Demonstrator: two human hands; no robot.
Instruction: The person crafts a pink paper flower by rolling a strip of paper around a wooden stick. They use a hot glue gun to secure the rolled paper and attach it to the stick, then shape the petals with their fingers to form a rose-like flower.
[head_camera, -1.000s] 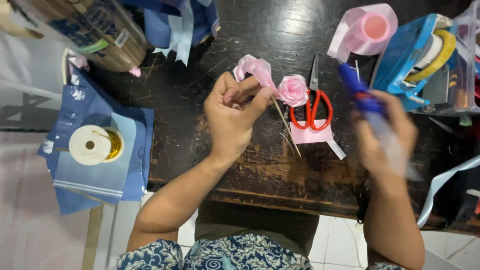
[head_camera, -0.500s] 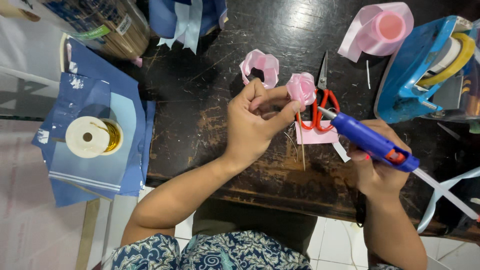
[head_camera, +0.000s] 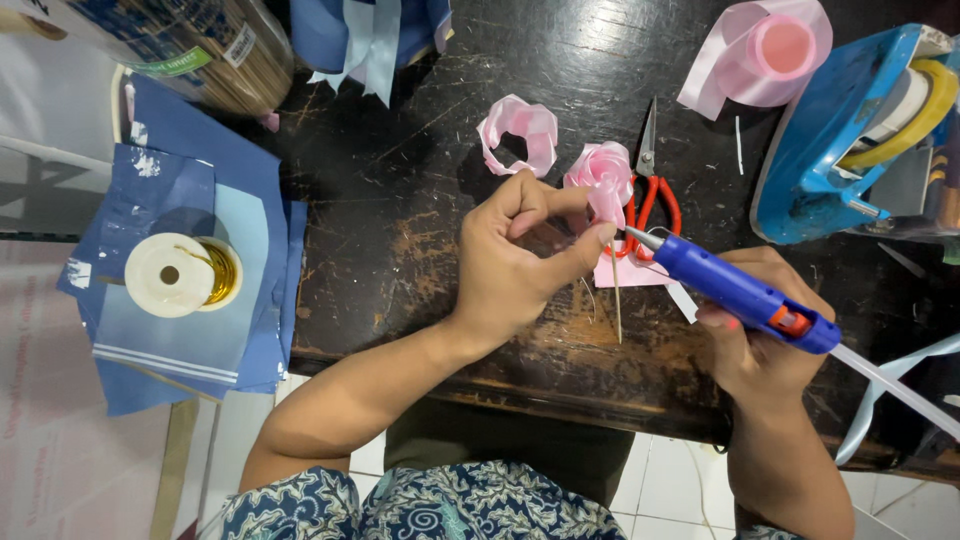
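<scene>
My left hand (head_camera: 525, 255) pinches a pink ribbon rose (head_camera: 602, 175) on a thin wooden stick (head_camera: 616, 295) that points down toward me. My right hand (head_camera: 765, 345) grips a blue glue gun (head_camera: 745, 293), and its metal nozzle sits right at the base of the rose, by my left fingertips. A clear glue stick juts out of the gun's rear toward the lower right. A loose loop of pink ribbon (head_camera: 518, 130) lies on the dark wooden table (head_camera: 400, 200) just beyond my left hand.
Red-handled scissors (head_camera: 650, 190) lie behind the rose on a pink scrap. A pink ribbon roll (head_camera: 770, 50) and a blue tape dispenser (head_camera: 860, 130) stand at the back right. Blue paper sheets with a white spool of gold wire (head_camera: 180, 275) overhang the left edge.
My right hand brought the glue gun up from the right until its nozzle reached the rose's base. My left hand turned the rose slightly and held it in place.
</scene>
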